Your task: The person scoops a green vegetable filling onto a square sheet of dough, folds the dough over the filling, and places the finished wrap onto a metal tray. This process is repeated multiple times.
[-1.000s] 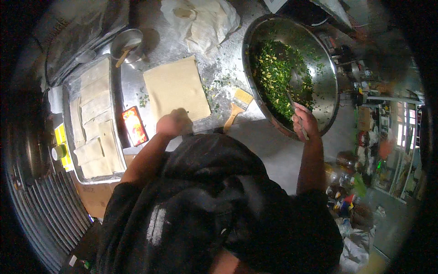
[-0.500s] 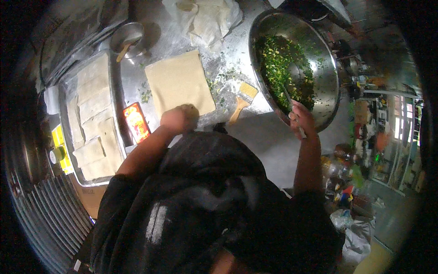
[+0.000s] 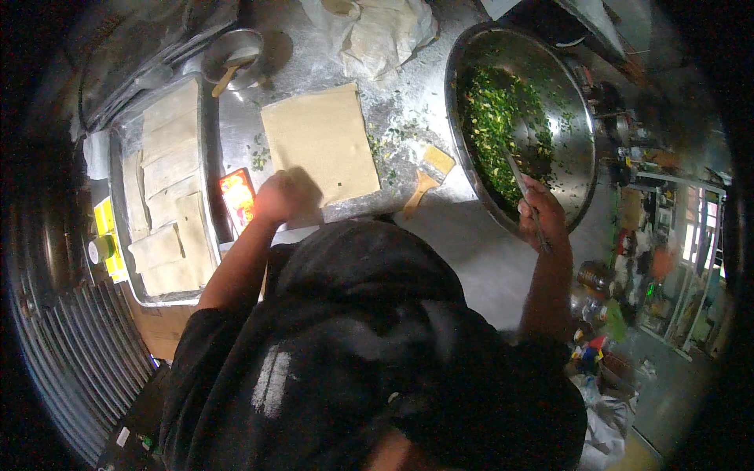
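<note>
The left hand (image 3: 284, 196) rested on the near edge of a square sheet of pale dough (image 3: 322, 149), fingers curled down onto it; whether its grip pinched the dough or only pressed on it could not be told. The sheet lay flat on the floured metal bench (image 3: 471, 243), stretching away from that hand. Just left of the hand sat a small red and orange packet (image 3: 238, 198), and further left a metal tray (image 3: 206, 157) held stacked, folded dough pieces (image 3: 169, 192). Beyond the tray, a small round pot (image 3: 232, 55) carried a wooden-handled tool.

The right hand (image 3: 540, 216) was at the near rim of a large steel bowl (image 3: 577, 157), its grip wrapped tight round the handle of a long metal spoon (image 3: 520, 177). The spoon ran forward from the hand into chopped green herbs (image 3: 495, 129) heaped inside the bowl. Between the two hands, nearer the bowl, a pastry brush (image 3: 426, 179) with a wooden handle lay on the bench among scattered green flecks. A crumpled pale cloth (image 3: 385, 31) lay past the dough sheet.
</note>
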The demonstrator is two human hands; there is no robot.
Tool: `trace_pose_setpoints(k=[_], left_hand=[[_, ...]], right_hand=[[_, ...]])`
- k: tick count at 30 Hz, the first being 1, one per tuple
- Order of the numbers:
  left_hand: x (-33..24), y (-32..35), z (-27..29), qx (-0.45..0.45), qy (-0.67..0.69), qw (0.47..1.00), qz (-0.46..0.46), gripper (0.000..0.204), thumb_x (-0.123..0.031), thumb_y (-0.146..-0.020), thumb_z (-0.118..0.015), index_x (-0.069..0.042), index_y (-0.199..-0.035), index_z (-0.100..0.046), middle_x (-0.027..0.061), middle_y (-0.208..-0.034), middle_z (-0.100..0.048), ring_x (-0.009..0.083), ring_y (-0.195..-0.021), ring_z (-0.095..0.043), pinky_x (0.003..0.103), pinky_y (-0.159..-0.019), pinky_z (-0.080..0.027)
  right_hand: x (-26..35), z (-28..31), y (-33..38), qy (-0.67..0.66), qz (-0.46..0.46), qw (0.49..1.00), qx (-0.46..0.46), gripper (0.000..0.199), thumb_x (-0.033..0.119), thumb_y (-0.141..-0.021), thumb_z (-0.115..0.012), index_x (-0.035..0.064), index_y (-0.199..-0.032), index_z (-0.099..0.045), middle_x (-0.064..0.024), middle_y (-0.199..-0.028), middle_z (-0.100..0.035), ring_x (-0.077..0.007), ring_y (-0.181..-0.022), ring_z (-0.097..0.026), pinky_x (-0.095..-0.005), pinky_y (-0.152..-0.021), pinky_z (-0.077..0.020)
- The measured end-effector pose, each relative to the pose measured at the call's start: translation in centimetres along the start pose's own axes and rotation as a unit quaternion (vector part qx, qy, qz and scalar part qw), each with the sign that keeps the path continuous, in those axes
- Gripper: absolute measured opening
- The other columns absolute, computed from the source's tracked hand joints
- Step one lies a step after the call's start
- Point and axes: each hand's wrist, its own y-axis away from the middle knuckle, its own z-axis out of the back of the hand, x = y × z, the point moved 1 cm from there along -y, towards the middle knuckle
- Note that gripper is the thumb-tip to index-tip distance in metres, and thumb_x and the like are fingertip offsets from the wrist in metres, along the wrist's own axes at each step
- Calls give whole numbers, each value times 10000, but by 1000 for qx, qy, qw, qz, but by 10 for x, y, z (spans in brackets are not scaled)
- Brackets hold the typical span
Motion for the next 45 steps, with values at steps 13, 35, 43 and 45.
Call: trace_pose_setpoints(k=[13,35,43,45], left_hand=[[34,-35,-13,-88,-3,974,207,353,-284,-872,-695,-62,-1117,-571,219,-1054,-691,418,-1020,-666,496,-881,-530],[30,-35,-7,-206,97,958,173,336,-80,-762,-729,-56,-1082,-626,197,-1117,-627,399,-1065,-611,460,-898,-526],[38,-20,-12,-192,26,973,125,361,-76,-792,-726,-97,-1133,-610,181,-1171,-606,400,-1082,-614,471,-904,-525],[32,-19,-9,-170,36,977,123,414,-115,-801,-740,-90,-1189,-595,190,-1204,-598,410,-1126,-594,477,-954,-505]], right_hand=[[27,-112,9,150,-46,981,115,496,182,-987,-545,45,-1461,-494,-38,-761,-553,-57,-520,-450,-192,-431,-311],[-88,-211,-88,233,-87,935,252,481,123,-1003,-559,5,-1458,-457,-61,-705,-576,-130,-472,-478,-276,-441,-370],[-89,-218,-92,259,-71,935,232,514,112,-983,-592,13,-1467,-452,-53,-699,-572,-119,-480,-466,-278,-447,-375],[-88,-222,-93,273,-76,931,230,530,131,-980,-603,32,-1477,-449,-49,-698,-571,-113,-484,-464,-276,-449,-375]])
